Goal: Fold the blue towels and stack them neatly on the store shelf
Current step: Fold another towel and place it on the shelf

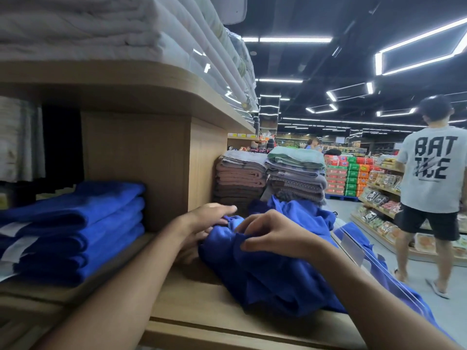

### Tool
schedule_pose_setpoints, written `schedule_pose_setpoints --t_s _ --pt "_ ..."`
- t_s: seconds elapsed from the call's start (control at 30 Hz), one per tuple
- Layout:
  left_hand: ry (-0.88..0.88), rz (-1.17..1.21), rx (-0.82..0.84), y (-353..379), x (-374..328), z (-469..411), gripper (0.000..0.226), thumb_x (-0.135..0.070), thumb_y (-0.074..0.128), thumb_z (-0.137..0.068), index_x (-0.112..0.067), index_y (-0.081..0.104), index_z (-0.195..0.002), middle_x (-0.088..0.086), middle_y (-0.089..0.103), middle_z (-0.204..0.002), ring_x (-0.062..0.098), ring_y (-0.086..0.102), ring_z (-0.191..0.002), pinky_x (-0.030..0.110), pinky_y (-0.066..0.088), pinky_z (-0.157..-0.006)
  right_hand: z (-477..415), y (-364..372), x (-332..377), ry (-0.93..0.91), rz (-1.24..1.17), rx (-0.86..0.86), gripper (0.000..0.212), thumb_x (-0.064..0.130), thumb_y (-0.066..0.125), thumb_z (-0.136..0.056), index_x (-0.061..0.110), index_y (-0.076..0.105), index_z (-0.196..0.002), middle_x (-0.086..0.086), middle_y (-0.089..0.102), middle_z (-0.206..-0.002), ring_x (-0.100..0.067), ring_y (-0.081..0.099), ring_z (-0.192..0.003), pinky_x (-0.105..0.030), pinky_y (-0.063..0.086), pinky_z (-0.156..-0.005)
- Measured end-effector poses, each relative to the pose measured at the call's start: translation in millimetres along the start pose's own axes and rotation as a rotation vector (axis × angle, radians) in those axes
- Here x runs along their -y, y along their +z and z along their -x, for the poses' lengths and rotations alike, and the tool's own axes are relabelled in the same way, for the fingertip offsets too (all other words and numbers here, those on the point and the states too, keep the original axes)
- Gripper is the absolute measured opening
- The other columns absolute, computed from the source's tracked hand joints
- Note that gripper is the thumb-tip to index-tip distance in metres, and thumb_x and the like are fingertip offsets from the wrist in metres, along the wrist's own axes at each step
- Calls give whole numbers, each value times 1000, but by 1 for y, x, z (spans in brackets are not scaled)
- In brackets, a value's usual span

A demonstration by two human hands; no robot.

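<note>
Both bare forearms reached in from the near edge, w/ the hands meeting over a loose blue towel bunched on the wooden shelf, right of centre. On top of the heap sat the right hand, fingers curled & thumb pinching a ridge of the cloth. At the heap's left edge was the left hand: one finger lay straight over the cloth, the rest sank into the folds, so couldn't tell if it gripped or just pressed. Part of the towel hung off the shelf's right edge. At the left, a stack of folded blue towels sat on the shelf just beside a wood divider panel, well apart from the loose one; white labels showed at their left ends. Overhead, an upper shelf board carried white folded linens, some in clear plastic. Farther along, behind the heap, stood 2 more stacks side by side: brown towels on the left, grey towels w/ a green one on top on the right. Far right, a person in a grey printed T-shirt & dark shorts stood in the aisle, back to the camera, beside low racks of packed food.
</note>
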State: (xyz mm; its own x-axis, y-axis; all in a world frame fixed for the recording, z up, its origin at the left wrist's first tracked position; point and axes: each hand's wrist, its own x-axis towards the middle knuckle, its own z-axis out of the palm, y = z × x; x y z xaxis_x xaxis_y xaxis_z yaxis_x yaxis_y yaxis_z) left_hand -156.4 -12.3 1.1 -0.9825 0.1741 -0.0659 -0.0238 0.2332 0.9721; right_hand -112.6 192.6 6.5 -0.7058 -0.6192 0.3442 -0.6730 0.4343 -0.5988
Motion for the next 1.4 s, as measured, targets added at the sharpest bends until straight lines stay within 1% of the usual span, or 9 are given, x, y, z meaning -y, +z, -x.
schedule_pose_setpoints --t_s 0.1,0.23,0.4,0.63,0.73,0.8,1.17,1.3,1.4 --pt "113 378 14 4 -1 -4 55 1 62 -93 -27 43 -137 21 65 -126 33 69 -103 45 56 -94 1 4 3 92 77 89 10 34 73 -79 28 75 -71 -17 68 -84 -12 52 -76 -43 48 -74" --pt "35 695 60 0 -3 -5 16 1 61 -95 -12 58 -104 16 65 -102 22 68 -77 28 59 -71 3 0 9 163 35 145 9 34 76 -82 38 77 -75 0 62 -74 -11 47 -72 -35 38 -69" --pt "-48 -227 9 -1 7 -4 23 -37 70 -92 -14 71 -92 0 56 -61 8 39 -42 18 27 -41 7 -4 8 216 36 112 12 33 77 -82 21 78 -82 5 61 -76 -6 49 -72 -29 38 -72" --pt "72 -196 -113 0 9 -12 35 -14 66 -95 -13 61 -60 3 55 -56 9 46 -43 19 35 -45 8 -4 15 328 36 175 57 45 72 -71 -5 69 -99 -36 60 -94 -21 49 -84 -39 35 -76" --pt "92 -123 -58 -4 7 -8 17 -13 66 -93 -16 70 -76 2 63 -69 11 52 -54 23 36 -51 8 -7 13 392 45 170 29 34 74 -81 10 65 -68 -14 46 -69 -22 41 -69 -37 31 -67" --pt "72 -8 0 -7 4 -5 12 -16 65 -92 -21 70 -102 -1 67 -79 10 57 -55 22 34 -50 8 -10 10 426 62 147 37 28 73 -87 21 57 -54 1 42 -61 -14 37 -59 -32 29 -58" --pt "188 662 234 -12 -4 -9 71 20 57 -86 -20 41 -143 24 65 -129 32 71 -108 34 62 -80 9 -10 10 331 35 84 31 26 67 -97 7 57 -73 -7 40 -71 -18 35 -66 -25 28 -55" --pt "214 88 86 -5 3 -10 69 17 56 -87 -16 41 -146 15 52 -144 16 65 -110 32 54 -93 9 -10 10 336 -21 6 30 26 64 -99 2 61 -81 -7 48 -76 -16 42 -71 -31 34 -64" --pt "140 -512 -84 -6 12 -16 61 -21 77 -80 -14 50 -135 6 61 -127 16 61 -102 34 51 -93 11 -9 9 368 -52 -20 31 27 64 -98 -1 62 -84 -8 50 -78 -18 44 -74 -34 34 -69"
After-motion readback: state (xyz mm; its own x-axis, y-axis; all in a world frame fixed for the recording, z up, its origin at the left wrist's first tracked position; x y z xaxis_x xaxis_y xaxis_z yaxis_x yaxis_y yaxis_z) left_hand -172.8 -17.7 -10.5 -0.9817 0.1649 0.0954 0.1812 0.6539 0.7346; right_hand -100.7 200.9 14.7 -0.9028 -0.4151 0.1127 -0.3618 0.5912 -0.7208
